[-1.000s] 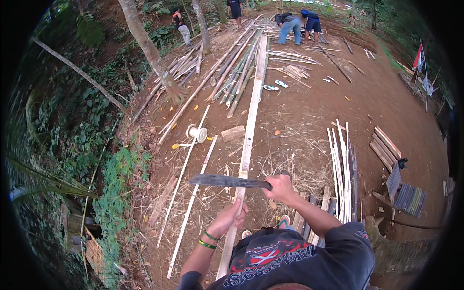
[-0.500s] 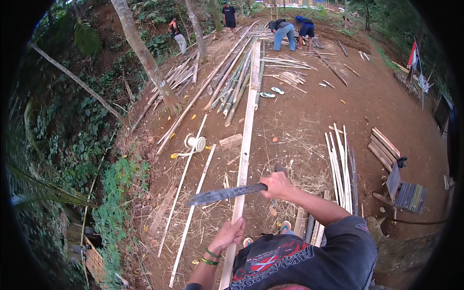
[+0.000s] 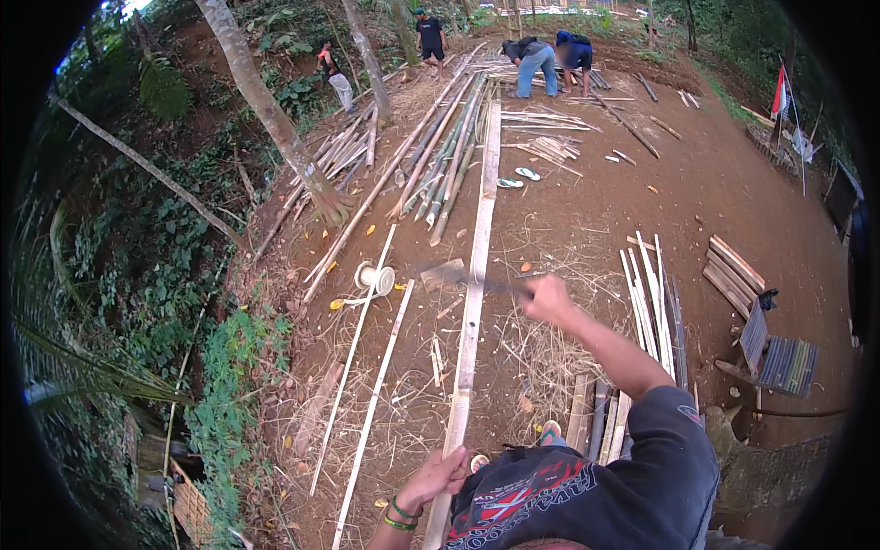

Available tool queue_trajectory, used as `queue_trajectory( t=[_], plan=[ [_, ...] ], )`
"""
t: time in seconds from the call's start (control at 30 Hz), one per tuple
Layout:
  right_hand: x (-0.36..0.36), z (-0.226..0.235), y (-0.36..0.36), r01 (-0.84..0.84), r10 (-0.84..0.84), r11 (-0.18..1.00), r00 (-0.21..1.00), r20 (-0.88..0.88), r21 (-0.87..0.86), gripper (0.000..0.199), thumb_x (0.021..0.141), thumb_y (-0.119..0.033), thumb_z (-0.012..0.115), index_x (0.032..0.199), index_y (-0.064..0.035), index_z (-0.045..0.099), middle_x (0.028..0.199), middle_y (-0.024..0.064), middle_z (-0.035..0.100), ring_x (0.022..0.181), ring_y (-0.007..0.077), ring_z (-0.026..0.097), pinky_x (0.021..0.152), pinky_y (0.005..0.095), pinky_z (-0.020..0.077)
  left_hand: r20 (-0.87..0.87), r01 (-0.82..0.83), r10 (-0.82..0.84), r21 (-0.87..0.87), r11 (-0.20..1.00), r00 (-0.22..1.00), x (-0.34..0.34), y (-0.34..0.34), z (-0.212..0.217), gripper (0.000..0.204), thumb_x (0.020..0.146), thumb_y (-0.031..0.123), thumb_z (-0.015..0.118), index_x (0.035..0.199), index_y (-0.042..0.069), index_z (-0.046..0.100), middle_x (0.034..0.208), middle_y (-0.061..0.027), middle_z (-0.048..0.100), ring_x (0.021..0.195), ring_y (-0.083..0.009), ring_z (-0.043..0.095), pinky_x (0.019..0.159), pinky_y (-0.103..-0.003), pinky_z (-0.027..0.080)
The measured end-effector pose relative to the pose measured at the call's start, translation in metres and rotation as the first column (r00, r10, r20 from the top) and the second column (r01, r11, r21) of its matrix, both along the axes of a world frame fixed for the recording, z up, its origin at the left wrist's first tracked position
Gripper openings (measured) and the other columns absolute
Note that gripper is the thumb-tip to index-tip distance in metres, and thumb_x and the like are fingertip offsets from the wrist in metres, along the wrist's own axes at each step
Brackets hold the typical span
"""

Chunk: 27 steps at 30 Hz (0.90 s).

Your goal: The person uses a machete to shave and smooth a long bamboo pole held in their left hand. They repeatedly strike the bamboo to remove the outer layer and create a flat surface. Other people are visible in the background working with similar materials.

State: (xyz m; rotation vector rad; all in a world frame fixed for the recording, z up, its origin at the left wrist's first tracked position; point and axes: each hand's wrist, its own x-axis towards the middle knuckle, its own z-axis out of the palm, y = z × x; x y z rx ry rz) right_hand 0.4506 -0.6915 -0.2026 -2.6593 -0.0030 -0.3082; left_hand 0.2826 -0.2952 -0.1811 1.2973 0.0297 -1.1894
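My right hand (image 3: 547, 299) is stretched out forward and grips the handle of a long machete (image 3: 463, 277), whose blurred blade lies across a long split bamboo slat (image 3: 475, 284). That pale slat runs from my body straight away over the dirt ground. My left hand (image 3: 438, 477), with green bands at the wrist, holds the near end of the slat low in the picture. My dark printed shirt fills the lower edge.
Thin bamboo strips (image 3: 369, 412) lie left of the slat, by a white spool (image 3: 374, 277). A stack of slats (image 3: 653, 302) lies to the right, bamboo poles (image 3: 440, 156) and a tree trunk (image 3: 275, 119) beyond. Several people (image 3: 536, 60) work at the far end. A small bench (image 3: 775, 353) stands right.
My right arm has swung the machete forward and down, from near my chest out onto the slat farther away. My left hand has stayed on the slat's near end.
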Motion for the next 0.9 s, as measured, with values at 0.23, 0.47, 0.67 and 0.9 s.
queue_trajectory(
  t=[0.23,0.47,0.67,0.9],
  plan=[
    [-0.018,0.002,0.014,-0.049,0.034,0.996,0.977,-0.213,-0.069,0.024,0.078,-0.026,0.062,0.081,-0.0044,0.071,0.062,0.0148,0.066,0.056,0.0288,0.067,0.059,0.0451,0.0570,0.003,-0.039,0.039,0.071,0.997,0.999,0.008,-0.003,0.007,0.032,0.107,0.032,0.038,0.088,0.008,0.047,0.060,0.0054,0.031,0.047,-0.0075,0.030,0.042,-0.024,0.027],
    [0.012,-0.008,-0.034,0.016,-0.029,0.993,0.994,-0.105,-0.119,0.026,0.080,-0.032,0.064,0.086,-0.0080,0.074,0.069,0.0160,0.068,0.065,0.0305,0.069,0.068,0.0456,0.0572,-0.030,-0.015,0.017,0.056,0.998,0.999,-0.005,0.001,0.000,0.034,0.107,0.032,0.037,0.089,0.007,0.049,0.061,0.0047,0.030,0.048,-0.0068,0.029,0.043,-0.024,0.027],
    [0.013,0.009,-0.037,0.236,-0.255,0.966,0.930,-0.264,-0.102,0.027,0.081,-0.027,0.062,0.092,-0.0060,0.075,0.078,0.0203,0.070,0.076,0.0339,0.071,0.075,0.0467,0.0571,0.047,-0.078,0.078,0.006,0.997,0.996,0.017,-0.010,0.006,0.036,0.108,0.038,0.032,0.107,0.005,0.047,0.062,0.0043,0.031,0.048,-0.0073,0.030,0.044,-0.024,0.029],
    [-0.055,-0.031,0.049,-0.008,0.019,0.999,0.960,-0.280,0.041,0.026,0.078,-0.026,0.062,0.091,-0.0067,0.075,0.070,0.0219,0.067,0.068,0.0391,0.068,0.072,0.0490,0.0561,-0.064,-0.122,0.117,-0.083,0.989,0.991,0.036,-0.009,-0.020,0.033,0.107,0.035,0.035,0.110,0.005,0.047,0.062,0.0009,0.040,0.049,-0.0106,0.044,0.045,-0.027,0.041]
  ],
)
